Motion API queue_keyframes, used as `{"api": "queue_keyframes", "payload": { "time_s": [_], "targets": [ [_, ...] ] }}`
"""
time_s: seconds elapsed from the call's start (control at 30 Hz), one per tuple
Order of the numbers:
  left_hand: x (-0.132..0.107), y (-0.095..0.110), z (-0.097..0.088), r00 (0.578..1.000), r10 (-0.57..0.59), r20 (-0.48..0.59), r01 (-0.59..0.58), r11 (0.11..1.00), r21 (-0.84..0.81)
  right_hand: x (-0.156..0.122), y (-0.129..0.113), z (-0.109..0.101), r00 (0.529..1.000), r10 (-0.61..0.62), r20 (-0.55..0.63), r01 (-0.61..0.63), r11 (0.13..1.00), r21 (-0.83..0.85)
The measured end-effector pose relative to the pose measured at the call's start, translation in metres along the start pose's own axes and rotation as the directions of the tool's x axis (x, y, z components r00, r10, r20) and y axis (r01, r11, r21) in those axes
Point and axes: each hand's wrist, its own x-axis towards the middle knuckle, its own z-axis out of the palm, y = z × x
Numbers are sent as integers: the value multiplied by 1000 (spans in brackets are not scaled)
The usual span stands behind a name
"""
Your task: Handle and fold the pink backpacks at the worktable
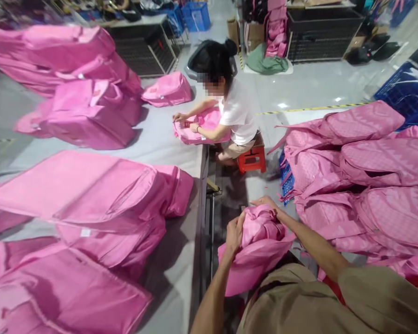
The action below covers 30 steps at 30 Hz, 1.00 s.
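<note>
Now both arms bent inward, left hand point(234, 234) and right hand point(266, 204) grip pinching pink bag point(256, 255)

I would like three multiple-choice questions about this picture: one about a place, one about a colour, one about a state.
1. Where does the co-worker sit?
A. on a red stool
B. on the table
C. on a blue crate

2. What colour is the bag in the person's hands?
A. green
B. pink
C. black

3. How do the hands hold it?
A. both grip it
B. only the left
C. neither touches

Answers:
1 A: the co-worker sits on the red stool.
2 B: the bag is pink.
3 A: left hand and right hand both clutch its fabric.
</note>
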Motion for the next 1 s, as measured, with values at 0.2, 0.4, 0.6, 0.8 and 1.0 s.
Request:
{"api": "queue_keyframes", "payload": {
  "time_s": [0.2, 0.4, 0.6, 0.8, 1.0],
  "targets": [
    [24, -21, 9, 991, 135, -11, -134, 989, 64, -12, 29, -15, 919, -56, -389, 105, 989, 104],
    [31, -34, 20, 985, 165, -48, -166, 986, -5, -102, 81, -18, 793, 26, -608, 102, 979, 175],
    [30, -28, 20, 974, 207, -91, -206, 978, 21, -109, 107, 17, 806, 124, -579, 31, 968, 251],
    [11, -23, 17, 971, 200, -133, -195, 979, 56, -86, 90, 3, 917, -31, -399, 147, 953, 264],
    [4, -22, 12, 967, 210, -145, -208, 978, 29, -90, 90, 15, 857, 109, -504, 40, 960, 276]
  ]
}}
